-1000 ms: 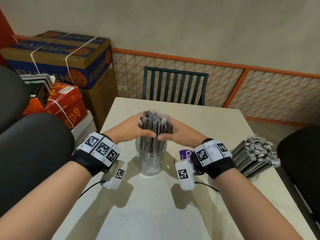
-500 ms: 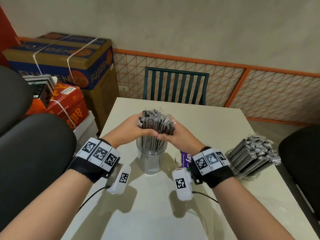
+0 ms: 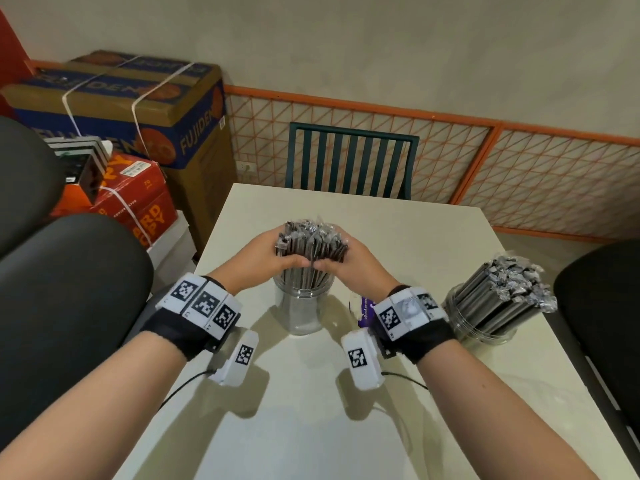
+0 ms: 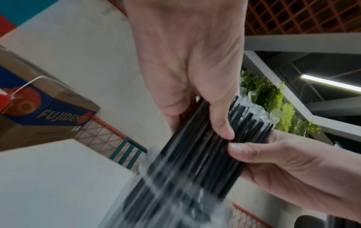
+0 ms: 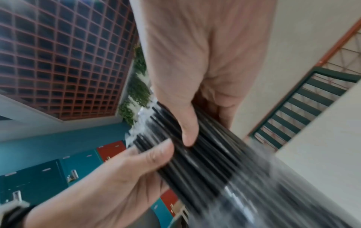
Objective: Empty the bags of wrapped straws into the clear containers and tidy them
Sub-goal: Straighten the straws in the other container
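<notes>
A thick bundle of black wrapped straws (image 3: pixel 311 242) stands upright with its lower ends inside the mouth of a clear container (image 3: pixel 304 313) at the table's middle. My left hand (image 3: pixel 266 254) grips the bundle from the left and my right hand (image 3: pixel 353 263) from the right, thumbs nearly meeting in front. The left wrist view shows my left hand (image 4: pixel 195 98) curled round the bundle (image 4: pixel 205 154). In the right wrist view my right hand (image 5: pixel 195 92) wraps the bundle (image 5: pixel 205 162), whose lower part is blurred. A second clear container (image 3: pixel 485 323) at the right holds leaning straws (image 3: pixel 509 289).
A purple bag (image 3: pixel 365 308) lies on the cream table (image 3: pixel 311 427) behind my right wrist. A green slatted chair (image 3: pixel 349 161) stands at the far edge. Black chairs flank both sides, and cardboard boxes (image 3: pixel 138 109) are stacked at the left.
Both hands keep their hold on the bundle over the middle container. The bundle has shifted only slightly, and my head view has tilted a little.
</notes>
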